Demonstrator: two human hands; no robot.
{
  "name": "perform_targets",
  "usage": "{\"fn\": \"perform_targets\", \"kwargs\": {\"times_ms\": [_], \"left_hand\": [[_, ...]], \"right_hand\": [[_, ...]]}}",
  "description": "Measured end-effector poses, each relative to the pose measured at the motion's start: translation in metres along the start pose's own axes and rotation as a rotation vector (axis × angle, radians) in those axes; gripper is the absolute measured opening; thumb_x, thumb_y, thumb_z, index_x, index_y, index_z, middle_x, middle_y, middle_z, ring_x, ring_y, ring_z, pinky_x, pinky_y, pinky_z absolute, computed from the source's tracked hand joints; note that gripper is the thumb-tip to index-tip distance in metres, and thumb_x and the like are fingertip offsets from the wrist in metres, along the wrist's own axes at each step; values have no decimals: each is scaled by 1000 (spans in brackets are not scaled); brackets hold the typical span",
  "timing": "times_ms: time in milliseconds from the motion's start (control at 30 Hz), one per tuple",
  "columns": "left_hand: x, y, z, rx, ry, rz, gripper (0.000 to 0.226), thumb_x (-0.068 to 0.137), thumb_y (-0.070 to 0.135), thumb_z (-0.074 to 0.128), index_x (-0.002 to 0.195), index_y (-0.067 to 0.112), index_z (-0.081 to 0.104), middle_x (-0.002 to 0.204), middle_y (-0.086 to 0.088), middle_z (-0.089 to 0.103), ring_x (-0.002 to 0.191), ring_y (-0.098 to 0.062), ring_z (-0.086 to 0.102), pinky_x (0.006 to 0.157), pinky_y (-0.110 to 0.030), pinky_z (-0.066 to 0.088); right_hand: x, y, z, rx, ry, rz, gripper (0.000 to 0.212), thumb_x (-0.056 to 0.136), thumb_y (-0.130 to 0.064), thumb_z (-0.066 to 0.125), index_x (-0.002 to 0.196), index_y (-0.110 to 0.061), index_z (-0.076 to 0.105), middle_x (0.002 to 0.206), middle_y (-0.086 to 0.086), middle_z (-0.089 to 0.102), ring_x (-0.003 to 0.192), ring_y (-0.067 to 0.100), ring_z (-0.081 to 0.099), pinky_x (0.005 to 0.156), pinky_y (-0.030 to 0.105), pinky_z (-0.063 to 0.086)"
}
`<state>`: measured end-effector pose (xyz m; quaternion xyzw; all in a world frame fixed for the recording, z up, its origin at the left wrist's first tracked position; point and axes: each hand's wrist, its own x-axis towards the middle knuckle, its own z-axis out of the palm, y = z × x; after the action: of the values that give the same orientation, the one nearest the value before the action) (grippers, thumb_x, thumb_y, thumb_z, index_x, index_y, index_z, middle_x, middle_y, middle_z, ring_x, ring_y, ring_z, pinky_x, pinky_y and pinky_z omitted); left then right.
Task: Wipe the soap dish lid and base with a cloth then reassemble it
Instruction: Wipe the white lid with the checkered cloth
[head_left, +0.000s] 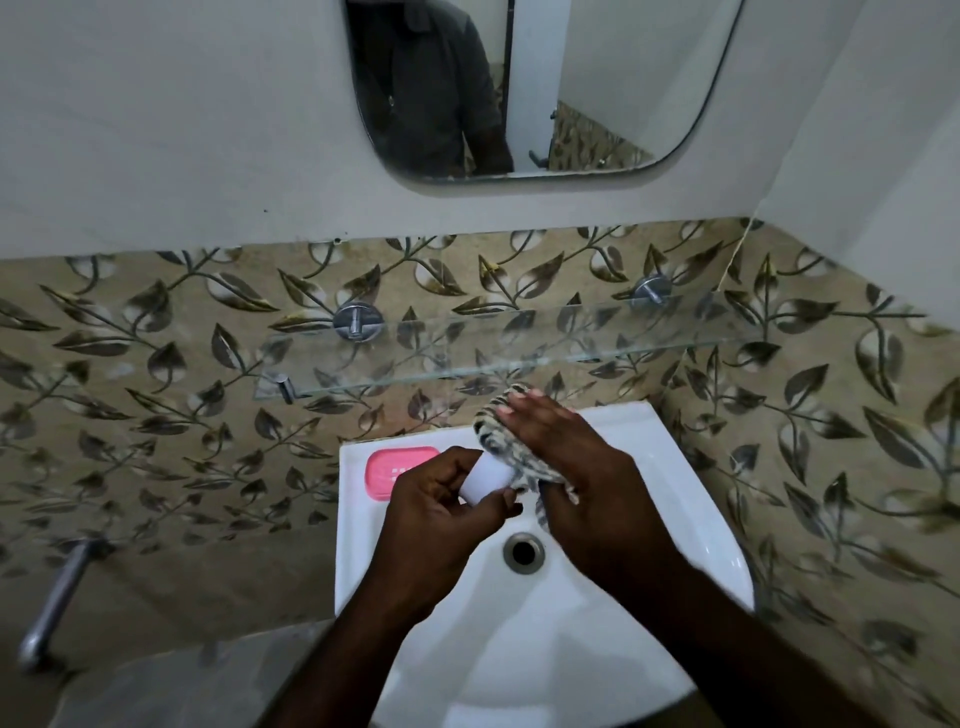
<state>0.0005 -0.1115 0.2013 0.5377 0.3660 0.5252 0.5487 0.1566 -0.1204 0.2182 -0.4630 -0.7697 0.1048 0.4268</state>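
Over the white sink (675, 545), my left hand (441, 509) grips a white soap dish part (488, 480); I cannot tell whether it is the lid or the base. My right hand (566, 457) holds a striped cloth (498, 434) against that white part, fingers stretched over the cloth. The pink soap dish part (387, 470) lies on the sink's back left ledge, apart from both hands.
A glass shelf (519, 348) on chrome brackets juts out from the leaf-patterned tiles just above the hands. The drain (523, 552) sits below them. A mirror (519, 88) hangs higher up. A chrome pipe (57, 597) runs at the lower left.
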Motion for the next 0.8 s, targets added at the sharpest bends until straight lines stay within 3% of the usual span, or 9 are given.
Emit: {"fn": "perform_targets", "kwargs": {"times_ms": [133, 233, 300, 400, 467, 533, 633, 733, 800], "left_hand": [[-9, 5, 2, -99, 2, -35, 15, 68, 8, 74, 82, 16, 74, 79, -4, 72, 73, -30, 71, 71, -42, 60], [-8, 4, -3, -337, 2, -102, 21, 61, 14, 77, 81, 18, 74, 87, -11, 74, 80, -31, 73, 74, -51, 59], [-4, -2, -9, -470, -55, -172, 32, 55, 13, 83, 85, 14, 73, 96, -17, 72, 90, -35, 70, 76, -55, 58], [2, -5, -21, -437, -150, -285, 54, 52, 13, 89, 101, 7, 66, 108, -23, 69, 99, -39, 67, 85, -57, 55], [7, 2, -29, -190, -212, -313, 56, 59, 12, 83, 110, 7, 62, 105, -20, 72, 96, -30, 69, 82, -41, 57], [15, 13, -29, 93, -299, -331, 54, 69, 9, 82, 117, 13, 59, 98, -7, 76, 89, -17, 70, 75, -26, 53], [26, 31, -15, 355, -363, -233, 36, 76, 6, 78, 105, 22, 65, 88, 11, 75, 81, 0, 67, 72, -20, 51], [30, 34, 0, 456, -255, -100, 25, 76, 3, 74, 93, 20, 70, 80, 15, 72, 77, 1, 64, 69, -15, 48], [28, 29, 3, 468, -149, -73, 22, 76, 8, 76, 94, 20, 70, 79, 15, 73, 76, -1, 66, 65, -13, 48]], "right_hand": [[9, 22, -14, 433, 34, 423, 58, 86, 12, 43, 126, -25, 61, 116, -13, 69, 101, -1, 64, 85, 24, 53], [5, 33, -22, 1032, -42, 566, 44, 94, 6, 49, 133, -14, 54, 130, 10, 62, 120, 25, 57, 101, 41, 46], [5, 34, -22, 1211, -54, 569, 44, 94, -1, 52, 137, -11, 49, 136, 14, 56, 122, 28, 54, 102, 41, 45], [8, 39, -20, 1049, 0, 546, 45, 89, -5, 60, 132, -10, 51, 128, 8, 62, 114, 20, 59, 89, 29, 52], [11, 42, -27, 800, -36, 472, 40, 86, -8, 67, 124, -13, 56, 118, 3, 66, 105, 14, 62, 83, 23, 50], [16, 42, -34, 603, -154, 385, 36, 85, -6, 66, 120, -15, 59, 113, -4, 68, 102, 8, 62, 83, 19, 47], [24, 27, -34, 453, -296, 279, 37, 86, 3, 66, 119, -13, 61, 118, -5, 67, 111, 9, 61, 89, 21, 48], [32, 15, -31, 454, -274, 213, 33, 88, -5, 62, 120, -15, 63, 121, -1, 66, 114, 13, 61, 94, 28, 49], [34, 18, -34, 489, -113, 263, 28, 89, -12, 60, 116, -16, 66, 113, -2, 70, 109, 14, 64, 94, 29, 50]]}}
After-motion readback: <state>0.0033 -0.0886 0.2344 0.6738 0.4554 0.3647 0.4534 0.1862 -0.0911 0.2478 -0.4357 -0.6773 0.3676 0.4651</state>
